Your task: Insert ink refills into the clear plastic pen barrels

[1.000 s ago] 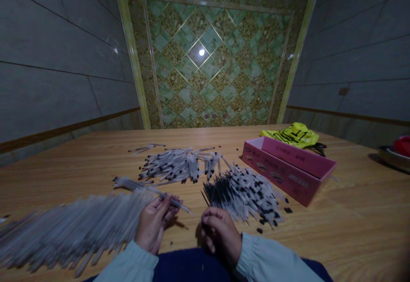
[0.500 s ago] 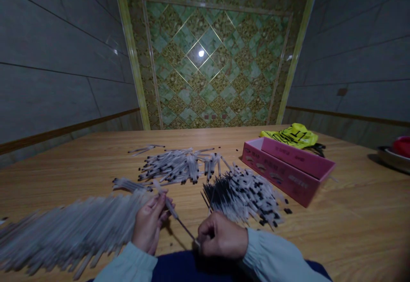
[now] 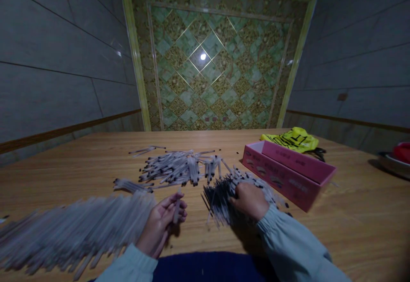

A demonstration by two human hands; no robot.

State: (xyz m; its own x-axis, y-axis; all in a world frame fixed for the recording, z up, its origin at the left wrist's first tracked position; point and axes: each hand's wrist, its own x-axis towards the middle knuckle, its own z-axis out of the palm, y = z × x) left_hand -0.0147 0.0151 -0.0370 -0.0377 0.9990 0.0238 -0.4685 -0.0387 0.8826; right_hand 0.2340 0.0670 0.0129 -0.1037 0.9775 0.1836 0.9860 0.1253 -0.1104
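My left hand [image 3: 164,221] is closed round a short translucent tube [image 3: 177,208] above the front of the table. To its left, many long translucent tubes [image 3: 73,231] lie in a wide slanted heap. My right hand [image 3: 250,200] reaches down onto a pile of thin black sticks and pale pieces with black ends [image 3: 221,194]; its fingers are bent, and what they may hold is hidden. Farther back lies a heap of dark-tipped tubes [image 3: 173,167], and a small bundle [image 3: 131,185] of similar ones rests nearer the long tubes.
A pink open box [image 3: 282,173] stands right of the stick pile, with a yellow bag [image 3: 294,139] behind it. A bowl [image 3: 393,164] with something red sits at the far right. The wooden table [image 3: 105,154] meets tiled walls.
My right hand has moved forward and right, from the table's front edge to the stick pile. The dark rod between my hands is gone from there; my left hand still holds the tube, now more upright.
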